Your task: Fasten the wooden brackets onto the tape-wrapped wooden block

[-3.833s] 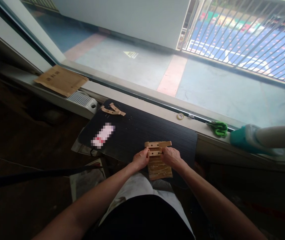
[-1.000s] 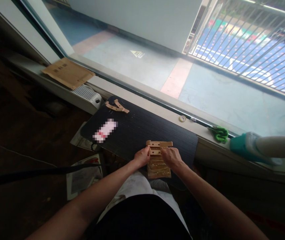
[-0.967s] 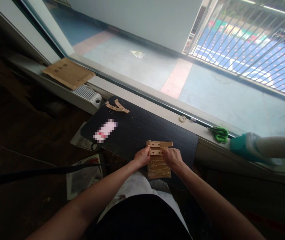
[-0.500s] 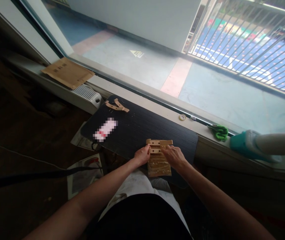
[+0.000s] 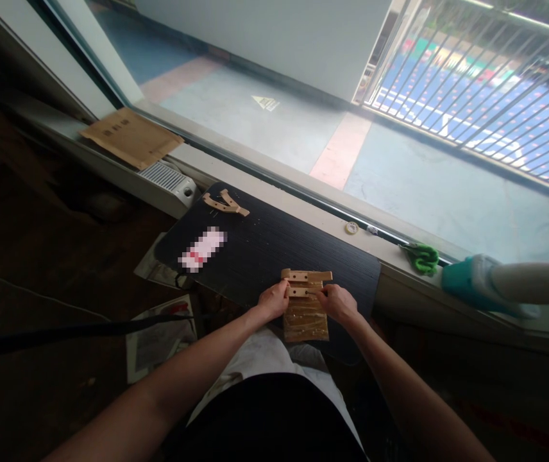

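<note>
My left hand (image 5: 274,301) is closed on the left end of a light wooden strip with dark holes (image 5: 298,292). My right hand (image 5: 339,301) is pinched at the strip's right end; a thin dark thing seems to stick out of its fingertips towards a hole, too small to name. Just beyond lies a second wooden strip with holes (image 5: 298,276). Beneath both is a brown block wrapped in shiny clear tape (image 5: 306,324), at the near edge of the black board (image 5: 265,237).
Several curved wooden pieces (image 5: 226,204) and a blurred-out pink item (image 5: 202,250) lie on the board's left. Along the windowsill are a tape roll (image 5: 351,228), green-handled scissors (image 5: 421,258) and a teal container (image 5: 467,279). A brown envelope (image 5: 133,136) rests farther left.
My right hand has shifted slightly right and its fingers have drawn back from over the strips, showing more of them. My left hand stays in place.
</note>
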Available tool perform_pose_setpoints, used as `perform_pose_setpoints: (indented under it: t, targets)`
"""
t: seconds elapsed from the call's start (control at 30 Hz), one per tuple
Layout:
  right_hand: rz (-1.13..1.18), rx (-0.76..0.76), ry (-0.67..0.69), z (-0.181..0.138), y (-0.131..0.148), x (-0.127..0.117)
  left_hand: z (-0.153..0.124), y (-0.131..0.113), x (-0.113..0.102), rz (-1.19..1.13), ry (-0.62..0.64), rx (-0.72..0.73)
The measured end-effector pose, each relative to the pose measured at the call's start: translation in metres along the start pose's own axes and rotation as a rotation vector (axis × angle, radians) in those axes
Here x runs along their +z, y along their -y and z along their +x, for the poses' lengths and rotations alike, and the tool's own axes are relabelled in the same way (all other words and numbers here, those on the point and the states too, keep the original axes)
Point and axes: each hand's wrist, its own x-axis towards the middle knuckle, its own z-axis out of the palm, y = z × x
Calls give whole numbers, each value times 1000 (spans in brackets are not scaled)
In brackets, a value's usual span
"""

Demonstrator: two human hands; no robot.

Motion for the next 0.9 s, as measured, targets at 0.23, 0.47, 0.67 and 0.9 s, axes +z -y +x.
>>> perform_pose_setpoints:
  t: [0.23,0.47,0.67,0.9]
  targets:
    - [130,-13,3,-21,-28,14,-2,0,-2,-1,4,0]
    - [143,-117,-134,-34,-20,7,-3,-2,-6,-1,12,-2]
    - [154,-230,-183,-35,-7,4,-3,-2,-5,-10,12,-11]
    - [146,-265,-174,-27,-5,6,-3,-1,-3,-17,14,-12]
